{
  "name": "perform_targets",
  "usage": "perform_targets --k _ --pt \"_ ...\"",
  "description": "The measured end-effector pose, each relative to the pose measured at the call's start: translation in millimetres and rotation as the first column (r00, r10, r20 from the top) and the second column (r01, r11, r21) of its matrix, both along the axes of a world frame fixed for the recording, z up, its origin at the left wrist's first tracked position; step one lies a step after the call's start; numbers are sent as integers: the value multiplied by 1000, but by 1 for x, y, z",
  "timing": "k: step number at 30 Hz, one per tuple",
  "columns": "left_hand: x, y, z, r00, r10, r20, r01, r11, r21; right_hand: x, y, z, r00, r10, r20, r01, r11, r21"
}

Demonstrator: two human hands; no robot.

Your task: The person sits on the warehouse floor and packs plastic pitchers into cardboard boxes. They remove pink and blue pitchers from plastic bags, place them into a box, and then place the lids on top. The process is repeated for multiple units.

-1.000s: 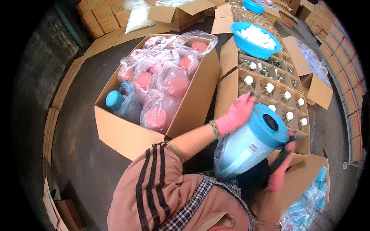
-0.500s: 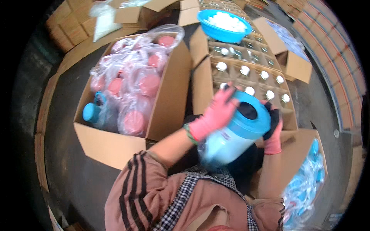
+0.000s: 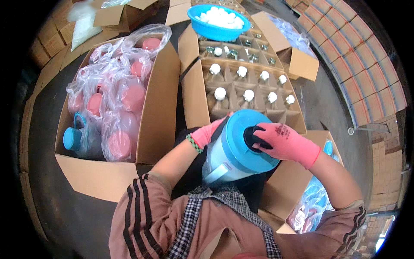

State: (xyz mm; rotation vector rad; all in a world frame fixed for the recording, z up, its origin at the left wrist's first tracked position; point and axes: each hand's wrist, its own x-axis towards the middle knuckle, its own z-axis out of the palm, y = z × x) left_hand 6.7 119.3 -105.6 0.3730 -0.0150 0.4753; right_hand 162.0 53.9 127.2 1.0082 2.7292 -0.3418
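Note:
A large jug with a translucent whitish body and a wide blue lid is tilted in front of my chest, its pale handle toward me. My left hand, in a pink glove with black fingers, is closed round the jug's far left side, some of its fingers hidden. My right hand, in a matching glove, has its fingers curled into the dark round centre of the lid. Clear plastic wrapping seems to hang at the jug's lower left side.
At left, an open carton holds bagged jugs with pink lids and a blue one. Ahead, a divided carton holds white-capped bottles; a blue basin of white caps rests beyond. A carton of blue bagged items stands at right. Stacked boxes line the far right.
My right hand has moved from the jug's right side onto the lid's centre. The jug has turned, bringing its handle into view, and my left hand has slid lower along its side.

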Motion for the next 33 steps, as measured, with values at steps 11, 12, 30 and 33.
perform_targets --k 11,12,30,33 --pt "-2 -5 14 977 128 -171 -109 987 117 7 9 -22 877 -448 -173 302 795 -526" --pt "-1 -5 13 972 101 -210 -79 991 111 12 11 -25 921 -298 -249 152 867 -475" --pt "12 3 -10 935 -142 325 240 928 -286 10 -9 -25 417 -907 50 301 87 -950" --pt "12 3 -12 956 -113 270 121 993 -12 13 -21 -48 257 -964 61 150 -22 -988"
